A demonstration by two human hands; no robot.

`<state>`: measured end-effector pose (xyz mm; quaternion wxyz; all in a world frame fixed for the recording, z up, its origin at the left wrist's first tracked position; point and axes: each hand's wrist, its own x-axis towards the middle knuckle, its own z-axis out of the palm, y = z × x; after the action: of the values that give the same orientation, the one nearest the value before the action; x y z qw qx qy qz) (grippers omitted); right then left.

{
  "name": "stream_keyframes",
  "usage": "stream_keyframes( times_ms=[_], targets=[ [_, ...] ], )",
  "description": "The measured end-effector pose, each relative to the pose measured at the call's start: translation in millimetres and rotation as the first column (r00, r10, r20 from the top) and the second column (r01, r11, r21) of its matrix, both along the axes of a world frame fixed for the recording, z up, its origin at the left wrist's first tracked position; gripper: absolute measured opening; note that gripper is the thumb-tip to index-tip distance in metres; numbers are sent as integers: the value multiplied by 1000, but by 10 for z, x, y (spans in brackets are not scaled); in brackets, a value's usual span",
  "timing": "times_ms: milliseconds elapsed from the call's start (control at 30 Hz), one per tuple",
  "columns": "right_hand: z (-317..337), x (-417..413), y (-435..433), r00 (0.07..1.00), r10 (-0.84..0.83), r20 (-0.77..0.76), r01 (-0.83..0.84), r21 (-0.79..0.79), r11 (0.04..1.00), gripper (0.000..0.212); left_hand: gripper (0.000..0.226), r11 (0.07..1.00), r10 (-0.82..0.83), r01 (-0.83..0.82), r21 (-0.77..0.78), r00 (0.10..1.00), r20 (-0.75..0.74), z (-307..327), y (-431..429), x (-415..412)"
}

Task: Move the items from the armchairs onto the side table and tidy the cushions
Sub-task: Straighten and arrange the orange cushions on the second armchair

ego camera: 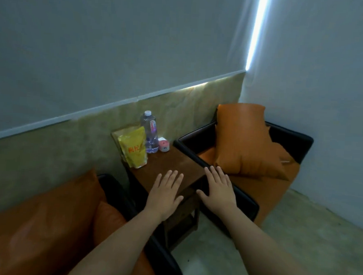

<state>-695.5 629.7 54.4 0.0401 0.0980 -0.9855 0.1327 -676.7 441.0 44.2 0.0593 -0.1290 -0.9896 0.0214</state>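
At the near end of the counter, the left hand and right hand hover flat, fingers spread, holding nothing. The pouch, bottle and pink item stand at its far end. The right cushion leans upright just beyond the right hand, the nearer one; the left cushion lies beside the left forearm.

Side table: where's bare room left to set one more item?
Bare: the near half of the side table, between the yellow pouch and the left hand. Crowded: the far end, where pouch, water bottle and pink item stand close together.
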Motion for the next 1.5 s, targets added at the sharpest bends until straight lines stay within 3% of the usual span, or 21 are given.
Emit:
stream_keyframes(
  times_ms=[367,700,867,1233,1500],
  targets=[
    [-30,-154,2906,976,-217,14,213,125,969,80,64,988,-132,128,81,990,41,66,2664,-478],
    [-276,-618,3748,967,-245,72,243,34,969,78,63,993,-116,111,46,988,106,-154,3519,-1150],
    [-235,-1301,4077,968,-247,37,245,43,969,77,63,996,-69,60,68,989,132,-280,3859,-1811],
    [-256,-2933,5027,943,-330,41,328,44,944,76,64,981,-140,113,160,976,167,-380,4909,-3572],
    [-630,-3823,5516,939,-314,139,312,36,949,75,72,980,-123,81,182,965,233,-663,5476,-4377]
  ],
)
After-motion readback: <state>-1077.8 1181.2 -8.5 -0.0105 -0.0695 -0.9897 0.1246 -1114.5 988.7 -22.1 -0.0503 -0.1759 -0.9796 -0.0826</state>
